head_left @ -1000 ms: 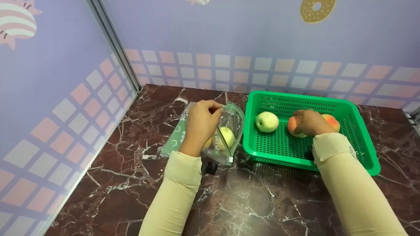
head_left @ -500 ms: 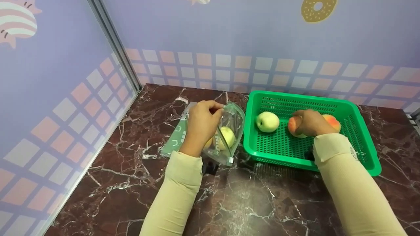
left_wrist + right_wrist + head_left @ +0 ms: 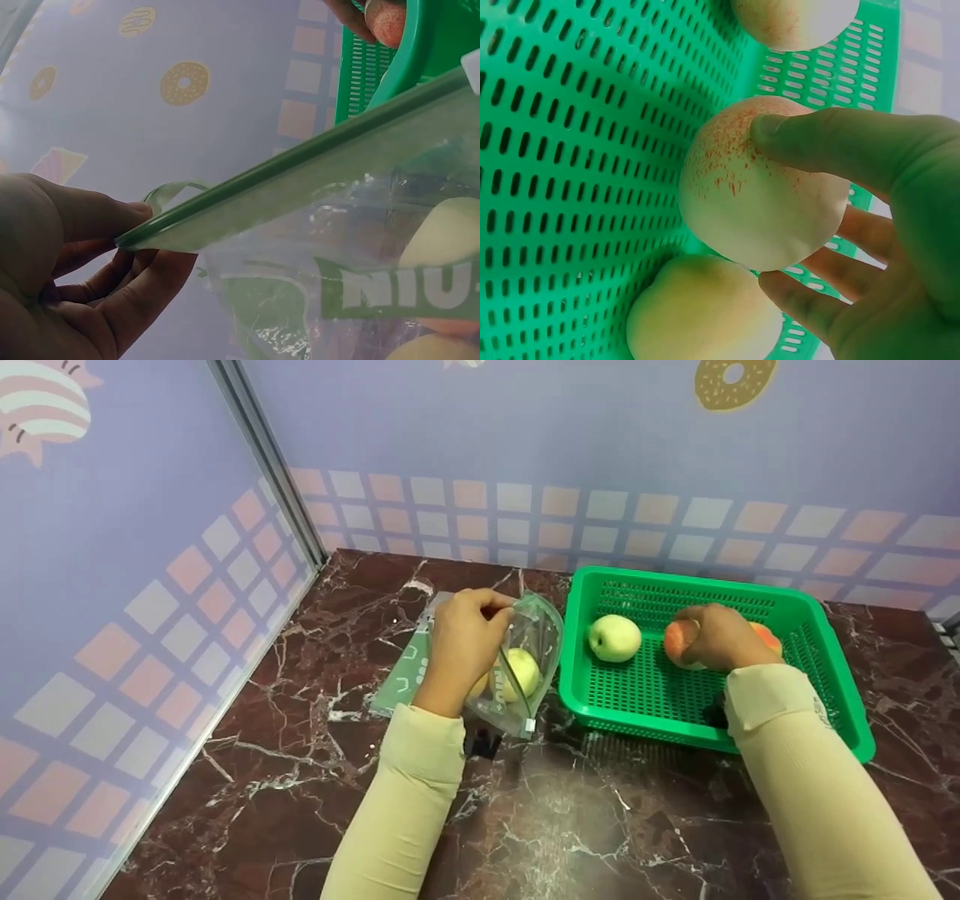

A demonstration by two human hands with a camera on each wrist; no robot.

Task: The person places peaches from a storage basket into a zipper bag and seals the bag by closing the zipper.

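Note:
My left hand [image 3: 466,641] pinches the green zip edge of a clear plastic zip bag [image 3: 262,180] between thumb and fingers, and the bag's mouth stands partly apart. Through its film show a pale peach [image 3: 521,673] and part of another fruit beside it. My right hand [image 3: 721,637] grips a red-speckled peach [image 3: 757,187] inside the green basket [image 3: 652,724], thumb on one side and fingers on the other. A pale yellow peach [image 3: 615,638] sits at the basket's left. An orange-red peach [image 3: 766,636] lies to the right, partly hidden by my hand.
Basket and bag stand side by side on a dark red marbled table [image 3: 555,825]. A green printed sheet of plastic [image 3: 401,682] lies left of my left wrist. Patterned wall panels [image 3: 510,435] close off the back and left.
My right hand and its peach have shifted slightly up and to the right, covering more of the right-hand peach. The left hand keeps its pinch on the zip bag.

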